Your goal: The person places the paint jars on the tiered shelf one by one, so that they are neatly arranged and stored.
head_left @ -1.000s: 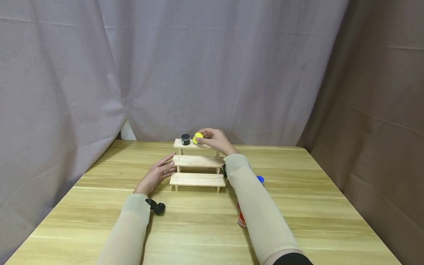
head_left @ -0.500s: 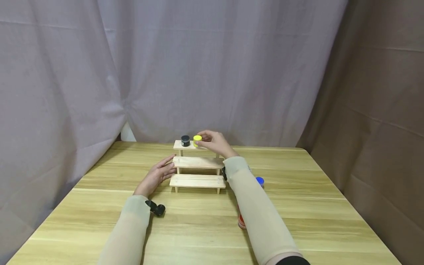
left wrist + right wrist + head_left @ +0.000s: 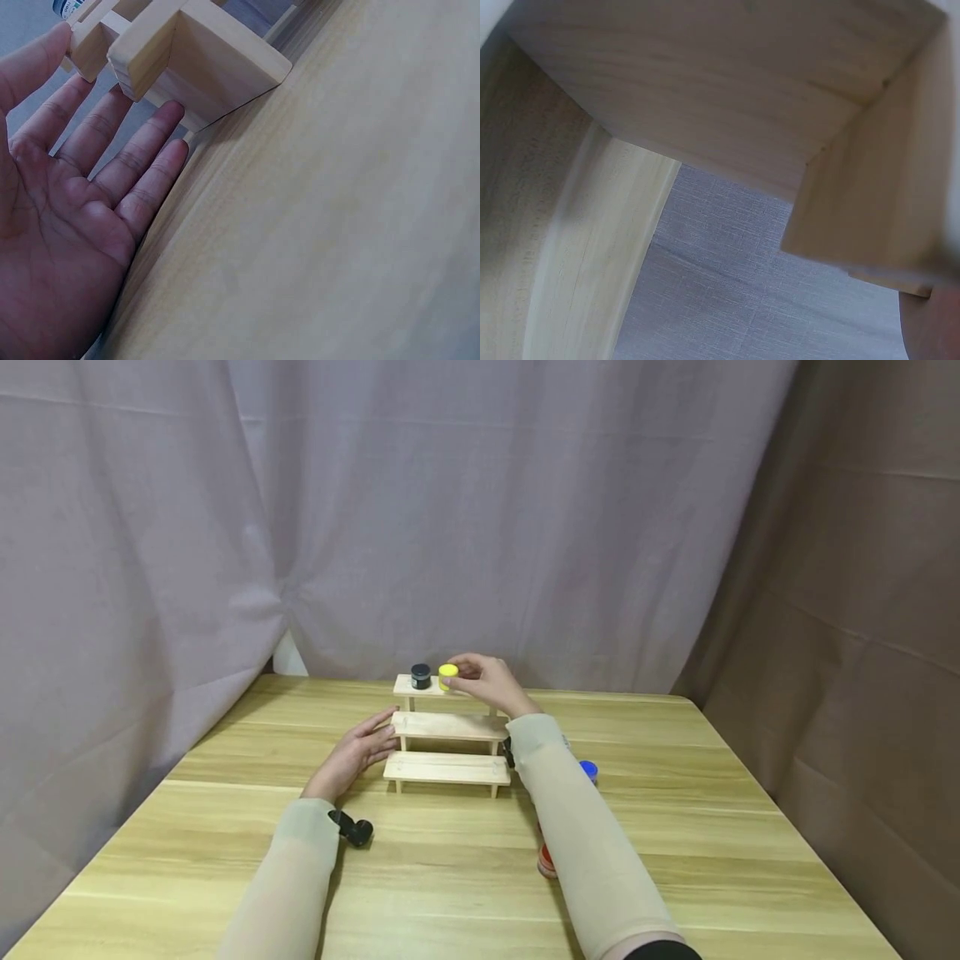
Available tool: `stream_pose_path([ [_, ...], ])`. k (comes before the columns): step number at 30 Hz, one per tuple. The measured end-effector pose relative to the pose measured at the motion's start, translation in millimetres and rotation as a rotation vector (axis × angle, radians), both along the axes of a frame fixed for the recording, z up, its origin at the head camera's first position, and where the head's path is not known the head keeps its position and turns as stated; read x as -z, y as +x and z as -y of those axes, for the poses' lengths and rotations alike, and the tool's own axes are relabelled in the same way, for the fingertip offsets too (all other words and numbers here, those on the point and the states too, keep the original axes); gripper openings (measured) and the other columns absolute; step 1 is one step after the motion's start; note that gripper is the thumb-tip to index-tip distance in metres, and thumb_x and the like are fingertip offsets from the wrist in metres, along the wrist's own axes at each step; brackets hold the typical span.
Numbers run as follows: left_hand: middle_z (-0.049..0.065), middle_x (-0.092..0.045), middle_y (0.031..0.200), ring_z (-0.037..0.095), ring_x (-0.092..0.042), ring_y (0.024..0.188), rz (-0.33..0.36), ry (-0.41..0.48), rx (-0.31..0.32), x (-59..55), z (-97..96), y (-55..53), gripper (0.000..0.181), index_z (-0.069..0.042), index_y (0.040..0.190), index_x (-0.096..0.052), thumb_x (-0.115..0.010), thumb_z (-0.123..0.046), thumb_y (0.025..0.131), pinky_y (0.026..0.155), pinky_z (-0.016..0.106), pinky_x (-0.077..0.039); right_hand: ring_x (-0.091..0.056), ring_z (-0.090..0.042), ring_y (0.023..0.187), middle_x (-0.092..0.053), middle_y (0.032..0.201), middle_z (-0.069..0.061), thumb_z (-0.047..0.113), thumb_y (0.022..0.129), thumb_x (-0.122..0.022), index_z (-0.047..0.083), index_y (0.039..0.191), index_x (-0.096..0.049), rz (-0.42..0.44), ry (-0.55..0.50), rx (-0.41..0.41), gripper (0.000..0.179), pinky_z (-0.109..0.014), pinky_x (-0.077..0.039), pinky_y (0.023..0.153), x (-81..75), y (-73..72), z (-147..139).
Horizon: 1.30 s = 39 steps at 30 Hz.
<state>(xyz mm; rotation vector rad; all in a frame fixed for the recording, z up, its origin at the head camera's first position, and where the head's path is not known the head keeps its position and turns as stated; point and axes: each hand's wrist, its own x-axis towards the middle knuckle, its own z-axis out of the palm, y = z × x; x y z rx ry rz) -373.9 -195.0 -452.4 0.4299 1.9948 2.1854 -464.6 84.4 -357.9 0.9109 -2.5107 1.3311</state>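
Observation:
A three-step wooden stand [image 3: 448,724] is on the table. On its top step sits a dark-lidded jar [image 3: 421,676]. Beside it, a small yellow jar [image 3: 447,672] is upright at the top step, pinched by my right hand [image 3: 492,682] from the right; that hand covers the step's right part. My left hand [image 3: 356,757] lies along the stand's left side, fingers extended. In the left wrist view, fingertips of the left hand [image 3: 82,195] are right at the wooden end pieces [image 3: 146,56]. The right wrist view is mostly filled by the stand's wood [image 3: 682,97], with only a sliver of skin at lower right.
A blue-lidded jar [image 3: 588,771] and a red jar [image 3: 547,862] stand on the wooden table [image 3: 442,885] by the right forearm, which partly hides them. Grey curtain [image 3: 480,527] hangs behind the table, and a brown one [image 3: 862,568] on the right.
The yellow jar, tilted in my right hand a second ago, has come upright at the top step beside the dark-lidded jar. My left hand has stayed in place.

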Motion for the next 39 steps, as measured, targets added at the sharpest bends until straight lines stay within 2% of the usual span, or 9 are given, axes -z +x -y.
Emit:
stream_pose_path([
  [9,0.021,-0.032,0.158,0.04,-0.043,0.137,0.002,0.006,-0.004,1.1,-1.8,2.8,0.062,-0.017,0.16,-0.031,-0.056,-0.027,0.104,0.115,0.047,-0.037,-0.067,-0.014,0.096,-0.072,0.105,0.004,0.042,0.089,-0.077,0.017,0.12,-0.07,0.013,0.005,-0.008,0.041,-0.033,-0.056,0.089,3.9,-1.3,-2.4],
  [15,0.02,-0.034,0.158,0.039,-0.045,0.136,-0.011,0.009,-0.016,-2.3,-2.0,3.0,0.06,-0.016,0.159,-0.031,-0.055,-0.026,0.105,0.115,0.046,-0.038,-0.066,-0.015,0.097,-0.071,0.105,0.005,0.047,0.088,-0.076,0.019,0.119,-0.07,-0.001,0.016,0.0,0.043,-0.035,-0.055,0.091,-0.6,-0.1,-0.9],
  [20,0.021,-0.033,0.158,0.039,-0.045,0.135,-0.011,0.011,-0.011,-3.7,-2.9,1.4,0.063,-0.015,0.16,-0.029,-0.056,-0.026,0.104,0.114,0.046,-0.038,-0.066,-0.014,0.096,-0.071,0.103,0.005,0.046,0.089,-0.076,0.019,0.119,-0.07,-0.014,0.02,-0.009,0.041,-0.034,-0.055,0.091,-3.0,-0.5,-1.5],
  [31,0.019,-0.037,0.157,0.037,-0.047,0.134,0.017,0.003,-0.011,-1.2,-3.6,2.6,0.061,-0.019,0.159,-0.033,-0.058,-0.027,0.103,0.114,0.045,-0.039,-0.066,-0.013,0.097,-0.071,0.104,0.005,0.047,0.089,-0.075,0.019,0.119,-0.07,-0.008,0.026,0.013,0.042,-0.033,-0.055,0.09,2.1,3.4,-0.6],
  [39,0.019,-0.036,0.157,0.037,-0.047,0.134,0.001,0.0,-0.008,-2.3,-3.6,0.9,0.062,-0.019,0.159,-0.033,-0.058,-0.029,0.103,0.115,0.047,-0.037,-0.066,-0.013,0.094,-0.072,0.103,0.005,0.047,0.089,-0.075,0.019,0.117,-0.071,-0.027,0.021,0.033,0.04,-0.033,-0.055,0.089,1.3,0.5,0.1],
])
